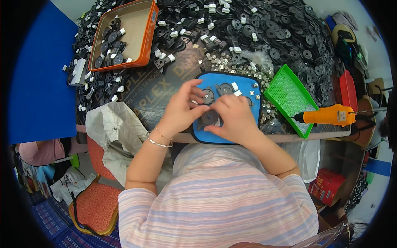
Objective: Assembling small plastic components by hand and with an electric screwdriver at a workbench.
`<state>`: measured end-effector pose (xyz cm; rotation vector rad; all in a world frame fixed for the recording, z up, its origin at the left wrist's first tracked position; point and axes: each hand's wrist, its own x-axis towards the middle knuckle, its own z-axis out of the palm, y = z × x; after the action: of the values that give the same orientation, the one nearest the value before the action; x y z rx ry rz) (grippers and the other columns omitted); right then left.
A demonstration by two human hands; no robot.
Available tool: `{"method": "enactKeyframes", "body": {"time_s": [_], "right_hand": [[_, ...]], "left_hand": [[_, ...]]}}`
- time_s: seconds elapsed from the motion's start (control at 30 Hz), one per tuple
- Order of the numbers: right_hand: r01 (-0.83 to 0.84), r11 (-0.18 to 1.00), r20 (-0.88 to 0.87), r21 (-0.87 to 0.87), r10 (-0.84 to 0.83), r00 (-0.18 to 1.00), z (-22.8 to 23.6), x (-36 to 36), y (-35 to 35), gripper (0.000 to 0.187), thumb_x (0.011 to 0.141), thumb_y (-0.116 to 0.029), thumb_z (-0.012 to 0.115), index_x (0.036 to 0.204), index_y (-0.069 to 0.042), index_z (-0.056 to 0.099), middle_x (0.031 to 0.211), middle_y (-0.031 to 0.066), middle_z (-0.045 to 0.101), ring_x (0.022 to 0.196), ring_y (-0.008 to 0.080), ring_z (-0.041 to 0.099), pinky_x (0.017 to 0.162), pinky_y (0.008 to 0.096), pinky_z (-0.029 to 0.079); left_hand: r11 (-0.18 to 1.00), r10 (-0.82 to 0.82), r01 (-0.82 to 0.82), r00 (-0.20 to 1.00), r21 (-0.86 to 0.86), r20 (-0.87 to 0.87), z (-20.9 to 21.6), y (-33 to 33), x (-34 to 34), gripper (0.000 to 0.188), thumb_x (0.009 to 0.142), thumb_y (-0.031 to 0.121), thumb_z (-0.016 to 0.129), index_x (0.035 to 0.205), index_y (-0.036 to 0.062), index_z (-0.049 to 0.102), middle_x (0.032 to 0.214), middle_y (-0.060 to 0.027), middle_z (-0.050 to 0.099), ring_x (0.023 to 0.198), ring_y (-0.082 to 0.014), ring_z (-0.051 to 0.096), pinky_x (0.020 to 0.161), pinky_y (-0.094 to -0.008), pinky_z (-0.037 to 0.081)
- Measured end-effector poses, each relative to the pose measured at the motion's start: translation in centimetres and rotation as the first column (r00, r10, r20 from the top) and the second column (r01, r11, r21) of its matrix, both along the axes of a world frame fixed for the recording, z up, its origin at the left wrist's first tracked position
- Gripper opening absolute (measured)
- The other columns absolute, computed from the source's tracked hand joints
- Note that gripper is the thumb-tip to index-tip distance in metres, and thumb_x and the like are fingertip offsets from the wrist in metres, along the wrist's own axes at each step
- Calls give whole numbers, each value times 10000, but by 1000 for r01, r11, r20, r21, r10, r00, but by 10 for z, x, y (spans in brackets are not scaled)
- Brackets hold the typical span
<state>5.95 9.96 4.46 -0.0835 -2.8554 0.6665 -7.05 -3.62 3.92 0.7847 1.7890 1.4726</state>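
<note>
A blue mat (225,137) with a dark border lies at the table's near edge, under both my hands. On it, a black round plastic part (209,118) sits between my hands. My right hand (236,116) curls its thumb and fingers around that part's right side. My left hand (180,108) has its fingers apart, the thumb reaching to the part's upper edge. Beyond the fingertips are two more round parts, one on the left (208,96) and one with a white tab (226,89). Another is half hidden behind my right hand. Small metal caps (255,86) lie at the mat's right edge.
A big heap of black parts (273,33) covers the table's far side, metal caps (223,62) before it. An orange tin (144,53) holds parts at left. Rightward are a green tray (285,89) of small pieces and an orange electric screwdriver (331,115).
</note>
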Motion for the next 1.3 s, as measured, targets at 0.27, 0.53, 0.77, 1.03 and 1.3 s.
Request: {"method": "enactKeyframes", "body": {"time_s": [0.27, 0.53, 0.77, 1.03, 1.3], "right_hand": [[16, 999, 115, 51, -22, 993, -12, -3, -16, 493, 591, -417, 805, 936, -107, 639, 933, 29, 551, 934, 219, 526, 820, 384, 344], [4, 999, 118, 40, -9, 993, -10, -3, -18, 492, 607, -418, 797, 952, -104, 642, 938, 31, 555, 935, 217, 528, 821, 384, 341], [13, 996, 175, 85, -28, 984, -5, -5, -19, 482, 617, -434, 786, 938, -101, 650, 920, 33, 559, 924, 211, 535, 813, 381, 341], [16, 996, 160, 87, -30, 987, -7, -5, -19, 494, 614, -439, 787, 941, -98, 642, 912, 37, 558, 909, 215, 543, 808, 382, 343], [6, 1000, 135, 10, -7, 991, -12, -4, -17, 480, 626, -401, 788, 976, -111, 636, 922, 38, 562, 911, 217, 546, 807, 378, 347]], "left_hand": [[995, 102, -102, 995, -17, -1, -18, -31, -6, 380, 754, 6, 714, 1108, 10, 575, 961, -50, 601, 827, -101, 576, 725, -223, 500], [991, 133, -133, 991, -10, 3, -24, -34, -4, 333, 764, 23, 715, 1074, 7, 596, 922, -46, 612, 793, -89, 578, 706, -218, 502], [989, 148, -147, 988, -18, 53, -33, -37, 1, 308, 779, 31, 704, 1068, 14, 599, 905, -36, 615, 755, -84, 584, 671, -218, 500], [991, 80, -73, 995, -112, 64, -41, -38, 9, 234, 829, 38, 643, 1053, -3, 588, 849, -49, 617, 696, -85, 589, 632, -226, 497], [988, 87, -68, 988, -142, 131, -46, -34, 16, 232, 833, 8, 608, 1062, -13, 581, 843, -67, 619, 664, -105, 594, 613, -242, 500]]}}
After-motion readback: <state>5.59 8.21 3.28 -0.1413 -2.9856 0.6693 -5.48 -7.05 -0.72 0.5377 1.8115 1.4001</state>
